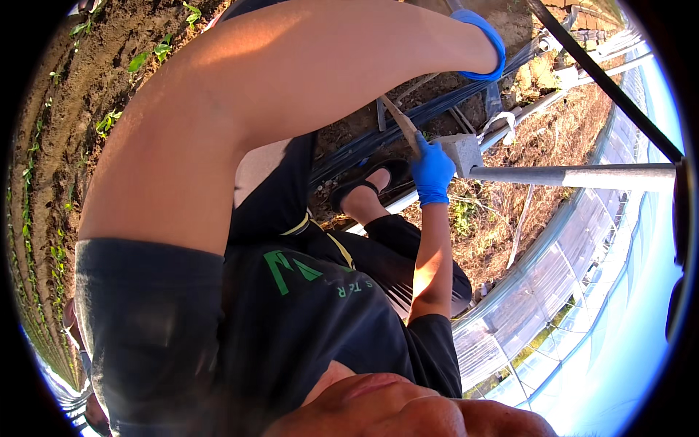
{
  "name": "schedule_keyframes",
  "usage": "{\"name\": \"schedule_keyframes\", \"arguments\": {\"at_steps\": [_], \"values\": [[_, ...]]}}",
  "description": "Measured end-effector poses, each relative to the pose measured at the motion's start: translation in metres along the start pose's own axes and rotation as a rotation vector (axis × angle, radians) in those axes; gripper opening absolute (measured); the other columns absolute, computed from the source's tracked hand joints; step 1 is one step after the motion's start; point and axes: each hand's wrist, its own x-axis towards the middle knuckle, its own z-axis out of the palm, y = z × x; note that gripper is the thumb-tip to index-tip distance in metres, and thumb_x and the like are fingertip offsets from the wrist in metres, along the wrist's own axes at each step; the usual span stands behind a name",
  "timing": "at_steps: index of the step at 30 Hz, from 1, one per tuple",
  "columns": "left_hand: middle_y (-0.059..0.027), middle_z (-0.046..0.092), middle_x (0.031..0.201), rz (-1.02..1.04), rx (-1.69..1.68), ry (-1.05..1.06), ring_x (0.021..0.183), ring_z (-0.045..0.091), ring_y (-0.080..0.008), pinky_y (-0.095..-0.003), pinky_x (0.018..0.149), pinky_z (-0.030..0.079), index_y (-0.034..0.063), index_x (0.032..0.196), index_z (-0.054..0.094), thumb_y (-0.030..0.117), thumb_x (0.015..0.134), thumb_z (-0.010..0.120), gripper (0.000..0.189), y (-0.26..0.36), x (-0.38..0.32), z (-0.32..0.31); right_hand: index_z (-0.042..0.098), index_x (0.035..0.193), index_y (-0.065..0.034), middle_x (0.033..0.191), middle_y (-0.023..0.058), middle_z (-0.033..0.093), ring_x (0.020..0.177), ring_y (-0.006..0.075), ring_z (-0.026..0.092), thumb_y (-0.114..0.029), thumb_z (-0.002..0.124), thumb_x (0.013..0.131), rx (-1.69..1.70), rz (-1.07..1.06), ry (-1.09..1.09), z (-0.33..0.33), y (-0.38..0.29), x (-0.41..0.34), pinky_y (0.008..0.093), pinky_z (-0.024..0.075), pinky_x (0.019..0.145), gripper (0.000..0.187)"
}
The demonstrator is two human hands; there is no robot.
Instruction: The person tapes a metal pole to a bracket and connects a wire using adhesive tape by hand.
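Note:
My left arm reaches across the top of the view. Of my left hand, only the blue glove at the wrist shows, and its fingers are hidden behind it. My right hand, in a blue glove, grips a wooden handle that slants up and left. A narrow grey piece lies by the handle's far end; whether they are joined I cannot tell. Right beside my right hand is a pale concrete block. Dark plastic film runs in folds over the soil beneath both arms.
A metal pipe extends right from the block. My foot in a black sandal rests near the film. Seedling rows fill the left side. Dry straw and clear greenhouse sheeting lie to the right. A black bar crosses the upper right.

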Motion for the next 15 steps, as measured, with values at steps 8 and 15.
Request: {"name": "schedule_keyframes", "arguments": {"at_steps": [8,15], "values": [[-0.0139,0.068,0.097,0.002,0.012,0.0,0.081,0.066,-0.0284,-0.0381,0.064,0.054,0.0055,0.102,0.069,0.014,0.082,0.062,0.023,-0.002,0.0,0.005,0.06,0.122,-0.0297,0.087,0.008,0.06,0.073,0.0309,0.064,-0.02,0.069,0.075,-0.014,-0.011,-0.103,-0.013,0.02,-0.033,0.0429,0.0519,0.063,0.049],[-0.0139,0.068,0.098,0.0,0.027,0.001,0.082,0.066,-0.0286,-0.0382,0.064,0.054,0.0056,0.103,0.069,0.014,0.082,0.062,0.023,-0.003,0.001,0.01,0.064,0.116,-0.0261,0.086,0.0069,0.059,0.07,0.0293,0.063,-0.016,0.068,0.075,0.005,-0.07,-0.037,-0.032,0.031,-0.076,0.0403,0.051,0.058,0.042]]}}
